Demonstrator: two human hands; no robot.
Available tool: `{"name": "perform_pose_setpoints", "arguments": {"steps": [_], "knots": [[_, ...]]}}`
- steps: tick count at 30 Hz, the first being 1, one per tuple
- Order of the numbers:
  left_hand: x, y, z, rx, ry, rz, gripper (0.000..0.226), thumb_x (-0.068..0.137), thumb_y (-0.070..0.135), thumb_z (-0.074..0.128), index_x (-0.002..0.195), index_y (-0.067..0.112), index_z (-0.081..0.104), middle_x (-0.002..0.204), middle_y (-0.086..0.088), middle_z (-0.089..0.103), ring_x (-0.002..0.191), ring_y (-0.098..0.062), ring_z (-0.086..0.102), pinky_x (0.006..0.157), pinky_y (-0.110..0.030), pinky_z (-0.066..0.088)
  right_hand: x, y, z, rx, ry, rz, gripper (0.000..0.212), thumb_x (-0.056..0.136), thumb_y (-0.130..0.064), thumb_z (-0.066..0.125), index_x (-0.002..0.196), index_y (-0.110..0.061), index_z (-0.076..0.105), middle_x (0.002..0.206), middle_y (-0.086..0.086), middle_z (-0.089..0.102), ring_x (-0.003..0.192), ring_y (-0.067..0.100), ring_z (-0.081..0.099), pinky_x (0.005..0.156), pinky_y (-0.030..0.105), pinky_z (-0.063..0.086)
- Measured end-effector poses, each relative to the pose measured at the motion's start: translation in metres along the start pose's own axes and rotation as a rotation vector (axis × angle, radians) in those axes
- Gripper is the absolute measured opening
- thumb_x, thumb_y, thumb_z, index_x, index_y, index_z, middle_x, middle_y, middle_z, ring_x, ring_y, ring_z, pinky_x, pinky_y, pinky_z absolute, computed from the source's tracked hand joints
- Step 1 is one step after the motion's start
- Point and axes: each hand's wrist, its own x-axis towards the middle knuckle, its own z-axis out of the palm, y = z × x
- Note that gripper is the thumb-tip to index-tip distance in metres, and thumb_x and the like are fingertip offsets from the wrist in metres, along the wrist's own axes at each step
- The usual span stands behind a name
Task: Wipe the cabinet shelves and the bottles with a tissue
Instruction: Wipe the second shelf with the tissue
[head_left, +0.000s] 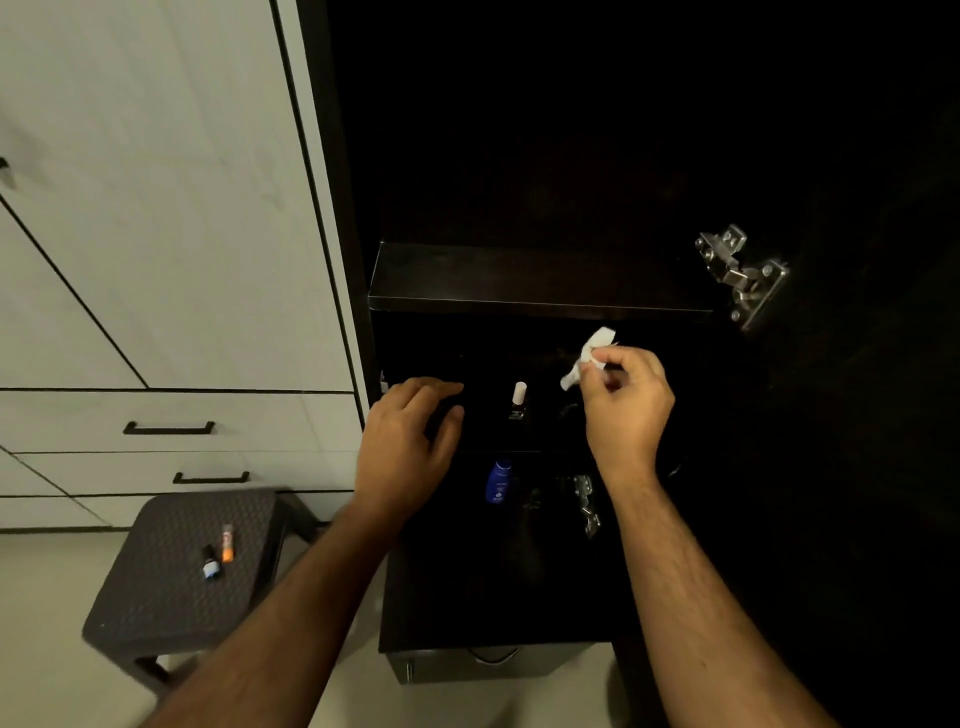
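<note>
The dark cabinet stands open, and its upper shelf (540, 291) is bare. My right hand (626, 410) pinches a crumpled white tissue (589, 356) in front of the middle shelf. A small dark bottle with a white cap (518, 400) stands on that shelf between my hands. My left hand (410, 441) reaches into the left of the same shelf with fingers extended and loosely curved, holding nothing visible. A blue bottle (497, 480) stands on the shelf below. The cabinet's inside is very dark and much is hidden.
A dark stool (171, 587) stands at the lower left with an orange tube (227, 543) and a small dark bottle with a blue label (210, 564) on it. White drawers with black handles (169, 427) fill the left. A metal hinge (740, 273) sits at the right.
</note>
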Motion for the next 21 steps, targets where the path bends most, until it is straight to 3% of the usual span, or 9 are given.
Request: {"name": "perform_pose_setpoints", "arguments": {"steps": [4,8,17,21], "knots": [[0.001,-0.001,-0.002,0.004,0.003,-0.005,0.034,0.093,0.040,0.048,0.120,0.023,0.061,0.115,0.005,0.061,0.106,-0.010,0.055,0.090,-0.041,0.050,0.010,-0.019,0.004,0.092,0.083,-0.089,0.012,0.086,-0.011,0.071,0.097,-0.015,0.070,0.102,-0.004,0.061,0.078,0.002,0.061,0.062,0.009,0.049],[0.003,0.001,-0.004,0.000,0.016,-0.004,0.036,0.093,0.041,0.047,0.121,0.023,0.060,0.116,0.006,0.061,0.107,-0.009,0.054,0.091,-0.042,0.050,0.014,-0.024,0.016,0.043,0.049,-0.111,0.011,0.087,-0.011,0.069,0.097,-0.013,0.073,0.100,-0.003,0.062,0.078,0.003,0.061,0.063,0.009,0.049],[-0.007,-0.007,-0.010,0.035,0.036,-0.019,0.026,0.094,0.028,0.057,0.119,0.021,0.062,0.113,0.005,0.062,0.103,-0.006,0.055,0.088,-0.035,0.051,-0.031,-0.019,0.043,-0.052,-0.339,-0.091,0.013,0.084,-0.013,0.073,0.097,-0.016,0.073,0.096,-0.007,0.063,0.076,-0.005,0.059,0.067,0.002,0.043],[-0.020,-0.019,-0.015,0.076,0.039,-0.052,0.027,0.094,0.030,0.056,0.118,0.020,0.063,0.111,0.005,0.063,0.098,-0.007,0.056,0.086,-0.029,0.047,-0.050,-0.012,0.055,0.104,-0.480,0.011,0.015,0.086,-0.012,0.071,0.098,-0.021,0.070,0.099,-0.002,0.068,0.083,0.000,0.065,0.073,0.015,0.054]]}}
